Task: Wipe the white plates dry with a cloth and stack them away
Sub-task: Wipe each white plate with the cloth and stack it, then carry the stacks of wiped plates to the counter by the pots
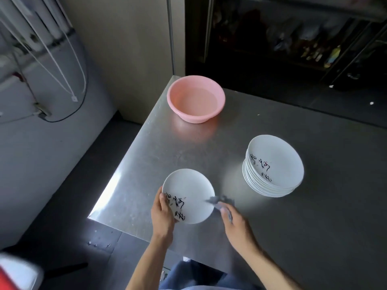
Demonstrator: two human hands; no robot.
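Left hand (162, 213) curls round the near rim of a white plate (189, 193), holding it over the steel table (146, 164). Pink basin (195, 99) waits at the far edge. Across to the grey cloth (219, 200), touching the plate's right rim, pinched in the right hand (235, 226), somewhat blurred. Far right, the stack of plates (272, 168) stands tall. By the look of it most are done. This one is mid-wipe and not yet stacked.
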